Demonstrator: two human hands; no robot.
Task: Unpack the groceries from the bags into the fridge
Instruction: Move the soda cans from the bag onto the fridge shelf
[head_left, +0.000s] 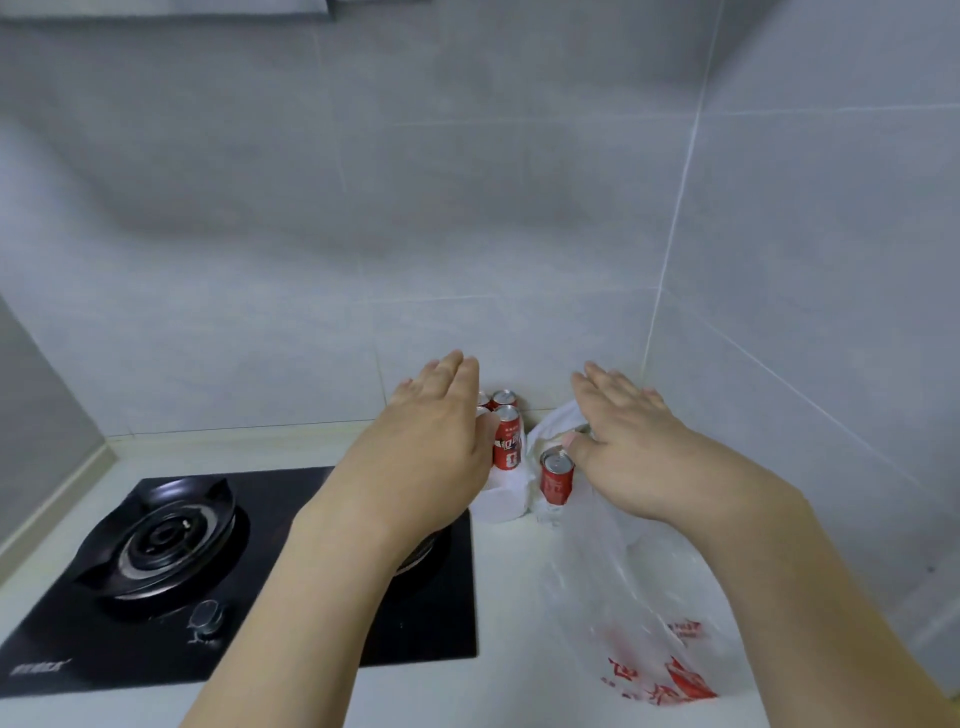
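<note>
I see the stove (249, 566) set into the counter (498, 691) at my left. Behind its far right corner, against the back wall (363, 208), a cluster of cans (506, 436) stands in a wrap. Just right of it, one can (557, 477) stands in the bag (639, 597), which trails toward me along the side wall (831, 260).

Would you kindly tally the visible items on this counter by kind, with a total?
Red drink cans: 6, partly hidden by the hands; four clustered, one apart, one top under the right hand
Plastic bags: 2
Gas hob: 1
Total: 9
</note>
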